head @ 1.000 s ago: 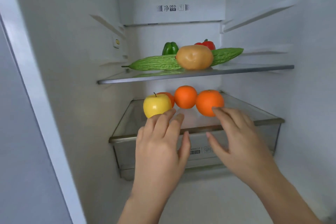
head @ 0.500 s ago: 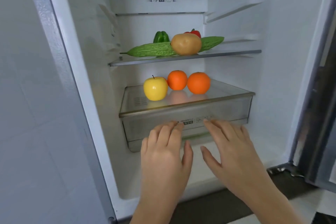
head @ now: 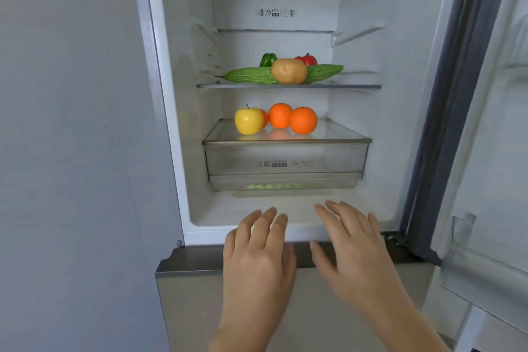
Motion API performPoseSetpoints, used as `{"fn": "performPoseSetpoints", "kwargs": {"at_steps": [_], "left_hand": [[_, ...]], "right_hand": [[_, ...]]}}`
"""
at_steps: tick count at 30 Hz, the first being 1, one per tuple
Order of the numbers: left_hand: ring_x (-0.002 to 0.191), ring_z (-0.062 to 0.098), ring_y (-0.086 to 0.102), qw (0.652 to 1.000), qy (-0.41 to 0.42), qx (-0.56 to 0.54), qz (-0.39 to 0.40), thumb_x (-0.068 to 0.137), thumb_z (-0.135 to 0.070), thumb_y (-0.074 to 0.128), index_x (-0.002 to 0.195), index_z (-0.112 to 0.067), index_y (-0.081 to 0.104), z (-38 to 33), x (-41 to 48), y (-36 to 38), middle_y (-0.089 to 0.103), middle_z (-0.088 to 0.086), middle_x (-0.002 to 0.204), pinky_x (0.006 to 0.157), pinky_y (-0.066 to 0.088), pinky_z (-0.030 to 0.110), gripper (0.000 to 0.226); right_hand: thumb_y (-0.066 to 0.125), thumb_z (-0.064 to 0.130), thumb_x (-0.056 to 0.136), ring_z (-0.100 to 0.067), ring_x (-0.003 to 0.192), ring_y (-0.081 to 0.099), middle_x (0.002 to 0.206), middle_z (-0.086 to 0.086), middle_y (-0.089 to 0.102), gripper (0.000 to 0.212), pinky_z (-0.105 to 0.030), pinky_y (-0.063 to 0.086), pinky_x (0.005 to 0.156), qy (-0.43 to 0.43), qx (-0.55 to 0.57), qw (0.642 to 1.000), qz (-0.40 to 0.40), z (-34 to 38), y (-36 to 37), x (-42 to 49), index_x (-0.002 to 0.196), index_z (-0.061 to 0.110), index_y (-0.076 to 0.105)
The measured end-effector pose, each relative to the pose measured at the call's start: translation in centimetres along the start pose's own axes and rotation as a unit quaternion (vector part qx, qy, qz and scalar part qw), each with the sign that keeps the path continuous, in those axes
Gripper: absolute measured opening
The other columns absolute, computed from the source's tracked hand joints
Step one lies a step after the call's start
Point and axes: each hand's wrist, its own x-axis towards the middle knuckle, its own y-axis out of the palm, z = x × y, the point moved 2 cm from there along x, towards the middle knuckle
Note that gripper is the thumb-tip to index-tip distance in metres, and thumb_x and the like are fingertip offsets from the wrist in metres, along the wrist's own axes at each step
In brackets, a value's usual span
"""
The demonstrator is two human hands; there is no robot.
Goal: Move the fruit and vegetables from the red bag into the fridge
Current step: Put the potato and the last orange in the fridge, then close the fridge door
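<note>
The open fridge holds produce on two levels. On the glass shelf (head: 351, 86) lie two bitter gourds (head: 248, 75), a potato (head: 289, 71), a green pepper (head: 268, 59) and a red pepper (head: 309, 60). On the drawer's glass lid (head: 343, 133) stand a yellow apple (head: 248, 121) and three oranges (head: 303, 120), one mostly hidden behind the apple. My left hand (head: 258, 254) and my right hand (head: 354, 248) hover empty with fingers spread at the fridge's lower front edge, below the drawer. The red bag is not in view.
The clear crisper drawer (head: 285, 161) sits shut under the fruit. The fridge door (head: 485, 180) stands open at the right with its door shelves. A pale wall (head: 71, 151) fills the left. A lower compartment front (head: 188, 308) lies under my hands.
Both hands have pulled back out of the fridge, from beside the fruit to the lower front edge. The view has backed away, showing the whole compartment and door.
</note>
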Motion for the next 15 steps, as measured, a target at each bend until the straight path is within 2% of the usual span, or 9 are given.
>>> {"fn": "performPoseSetpoints", "kwargs": {"at_steps": [5, 8, 11, 13, 15], "left_hand": [[0.105, 0.019, 0.052, 0.999, -0.027, 0.033, 0.033, 0.076, -0.028, 0.047, 0.105, -0.014, 0.066, -3.5, -4.3, -3.5, 0.067, 0.001, 0.109, 0.082, 0.040, 0.031, 0.038], [0.103, 0.019, 0.049, 0.999, -0.022, 0.039, 0.022, 0.076, -0.027, 0.047, 0.106, -0.011, 0.066, -5.2, -5.9, -5.9, 0.068, 0.003, 0.107, 0.083, 0.034, 0.029, 0.038], [0.104, 0.019, 0.049, 0.999, -0.017, 0.040, 0.004, 0.077, -0.027, 0.047, 0.105, -0.011, 0.066, -6.9, -7.2, -8.1, 0.068, 0.003, 0.106, 0.084, 0.034, 0.029, 0.038], [0.104, 0.021, 0.055, 0.999, -0.014, 0.044, 0.008, 0.076, -0.027, 0.046, 0.104, -0.013, 0.066, -8.2, -8.3, -9.3, 0.067, 0.002, 0.107, 0.085, 0.039, 0.031, 0.037], [0.104, 0.022, 0.057, 0.999, -0.012, 0.041, 0.014, 0.077, -0.028, 0.046, 0.104, -0.014, 0.064, -9.3, -9.7, -10.5, 0.067, 0.002, 0.108, 0.085, 0.040, 0.031, 0.036]], "right_hand": [[0.038, 0.037, 0.077, -0.032, 0.102, 0.062, 0.108, -0.011, 0.064, 0.046, -0.055, 0.046, 0.088, -0.019, 0.042, 0.999, -0.003, -0.1, -3.5, -4.5, 0.113, 0.013, 0.053], [0.039, 0.038, 0.077, -0.032, 0.102, 0.061, 0.108, -0.011, 0.064, 0.047, -0.060, 0.042, 0.086, -0.015, 0.046, 0.999, 0.008, 0.5, -5.7, -6.5, 0.114, 0.013, 0.054], [0.038, 0.039, 0.079, -0.033, 0.103, 0.061, 0.108, -0.011, 0.063, 0.047, -0.060, 0.042, 0.088, -0.004, 0.051, 0.998, 0.025, 0.5, -7.7, -8.9, 0.115, 0.013, 0.053], [0.029, 0.043, 0.089, -0.033, 0.104, 0.060, 0.109, -0.011, 0.064, 0.044, -0.054, 0.042, 0.094, 0.003, 0.051, 0.998, 0.030, 0.4, -9.2, -10.7, 0.117, 0.015, 0.049], [0.011, 0.048, 0.094, -0.034, 0.104, 0.060, 0.109, -0.012, 0.064, 0.053, -0.051, 0.036, 0.093, 0.010, 0.050, 0.998, 0.044, 0.6, -10.8, -12.6, 0.117, 0.016, 0.046]]}}
